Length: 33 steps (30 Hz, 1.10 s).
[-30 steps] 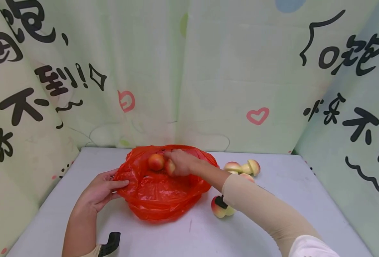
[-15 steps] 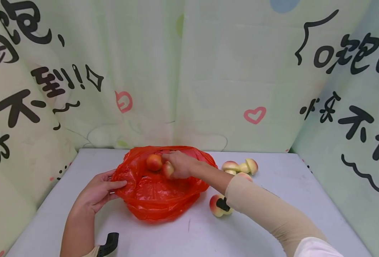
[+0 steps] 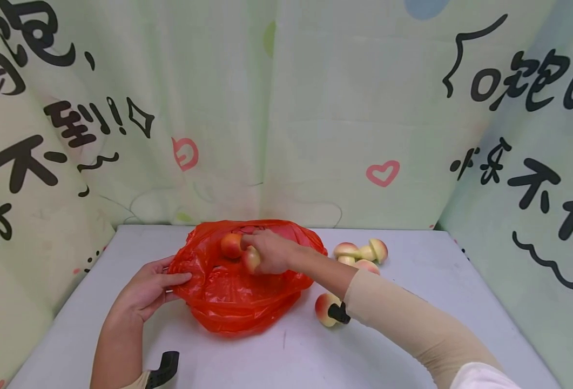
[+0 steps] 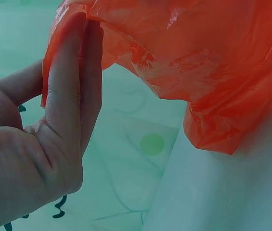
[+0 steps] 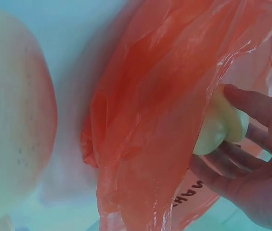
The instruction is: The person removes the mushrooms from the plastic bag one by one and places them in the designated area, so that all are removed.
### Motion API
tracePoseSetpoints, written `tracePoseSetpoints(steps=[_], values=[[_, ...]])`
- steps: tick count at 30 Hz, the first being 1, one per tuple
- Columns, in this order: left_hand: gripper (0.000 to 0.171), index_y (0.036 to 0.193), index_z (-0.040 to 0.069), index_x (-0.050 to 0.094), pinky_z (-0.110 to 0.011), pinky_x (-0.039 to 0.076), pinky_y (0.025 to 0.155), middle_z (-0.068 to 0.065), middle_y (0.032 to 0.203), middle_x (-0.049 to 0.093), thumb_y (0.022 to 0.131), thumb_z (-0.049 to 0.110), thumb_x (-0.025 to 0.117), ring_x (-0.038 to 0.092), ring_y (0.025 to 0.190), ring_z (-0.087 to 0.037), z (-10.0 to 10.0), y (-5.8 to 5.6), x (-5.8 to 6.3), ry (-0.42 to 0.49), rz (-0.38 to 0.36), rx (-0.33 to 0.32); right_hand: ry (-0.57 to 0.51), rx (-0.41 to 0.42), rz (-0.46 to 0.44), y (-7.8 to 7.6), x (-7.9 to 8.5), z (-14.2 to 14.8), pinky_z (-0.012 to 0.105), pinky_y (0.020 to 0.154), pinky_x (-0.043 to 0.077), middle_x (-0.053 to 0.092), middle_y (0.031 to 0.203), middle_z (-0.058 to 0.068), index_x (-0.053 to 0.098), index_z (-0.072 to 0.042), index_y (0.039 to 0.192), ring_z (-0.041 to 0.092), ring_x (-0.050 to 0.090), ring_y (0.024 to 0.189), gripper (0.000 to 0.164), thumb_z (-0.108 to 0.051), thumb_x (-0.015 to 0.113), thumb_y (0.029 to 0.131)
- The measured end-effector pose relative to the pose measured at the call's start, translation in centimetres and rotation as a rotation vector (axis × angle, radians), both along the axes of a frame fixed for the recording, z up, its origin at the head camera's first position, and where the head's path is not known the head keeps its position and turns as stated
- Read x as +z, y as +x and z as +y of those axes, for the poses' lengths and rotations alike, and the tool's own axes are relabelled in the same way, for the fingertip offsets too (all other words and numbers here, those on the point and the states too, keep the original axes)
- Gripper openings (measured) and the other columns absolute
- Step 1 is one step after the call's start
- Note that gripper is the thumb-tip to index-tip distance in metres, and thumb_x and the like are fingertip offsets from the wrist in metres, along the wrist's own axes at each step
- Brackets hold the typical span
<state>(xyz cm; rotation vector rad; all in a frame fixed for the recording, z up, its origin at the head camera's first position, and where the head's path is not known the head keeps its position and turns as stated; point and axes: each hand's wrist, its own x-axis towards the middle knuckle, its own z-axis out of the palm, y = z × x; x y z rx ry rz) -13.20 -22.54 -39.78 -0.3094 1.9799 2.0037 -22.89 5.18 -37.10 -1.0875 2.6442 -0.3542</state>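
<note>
A red plastic bag (image 3: 247,316) sits mouth-up on the table. My left hand (image 3: 147,286) pinches its left rim between thumb and fingers; in the left wrist view the fingers (image 4: 66,82) lie straight along the film. Reaching in from the right, my right hand (image 3: 272,251) grips a toy mushroom (image 5: 227,120) with a pale stem and reddish cap, fingers and thumb around it. Beside it in the bag, a rounder orange-red mushroom cap (image 3: 231,246) shows; its underside is hidden.
Several toy mushrooms (image 3: 346,250) lie in a group right of the bag. Nearer, another mushroom (image 3: 325,308) is partly covered by a black strap (image 3: 339,312) on my right arm. The white table (image 3: 286,362) ends at a printed curtain (image 3: 315,108).
My right hand and its mushroom have come slightly towards me inside the bag. My left hand keeps its hold on the rim. The head view has shifted a little.
</note>
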Motion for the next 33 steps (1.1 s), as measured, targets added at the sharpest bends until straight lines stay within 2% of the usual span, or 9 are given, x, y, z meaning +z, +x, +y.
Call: tracePoseSetpoints(steps=[18, 26, 33], values=[[0.075, 0.161, 0.004, 0.033, -0.033, 0.064, 0.086, -0.009, 0.136, 0.061, 0.099, 0.016, 0.072, 0.070, 0.101, -0.016, -0.1, 0.1, 0.1, 0.004, 0.000, 0.005, -0.038, 0.000, -0.016, 1.4, 0.7, 0.5, 0.027, 0.088, 0.060, 0.063, 0.130, 0.000, 0.060, -0.017, 0.139, 0.018, 0.055, 0.119, 0.053, -0.019, 0.080, 0.090], [0.075, 0.161, 0.003, 0.033, -0.032, 0.064, 0.086, -0.005, 0.129, 0.065, 0.098, 0.016, 0.073, 0.071, 0.099, -0.015, -0.2, 0.1, 0.0, 0.010, -0.002, 0.011, -0.068, 0.024, 0.007, 1.9, 1.1, 1.0, 0.026, 0.090, 0.058, 0.064, 0.129, -0.002, 0.061, -0.020, 0.135, 0.017, 0.055, 0.118, 0.050, -0.019, 0.080, 0.090], [0.076, 0.161, 0.003, 0.032, -0.032, 0.064, 0.086, -0.006, 0.131, 0.064, 0.098, 0.016, 0.073, 0.071, 0.100, -0.015, -0.2, 0.1, 0.0, 0.013, -0.007, 0.015, -0.076, 0.030, 0.013, 2.4, 1.5, 1.5, 0.029, 0.095, 0.058, 0.064, 0.131, -0.002, 0.061, -0.019, 0.137, 0.019, 0.055, 0.121, 0.051, -0.019, 0.080, 0.089]])
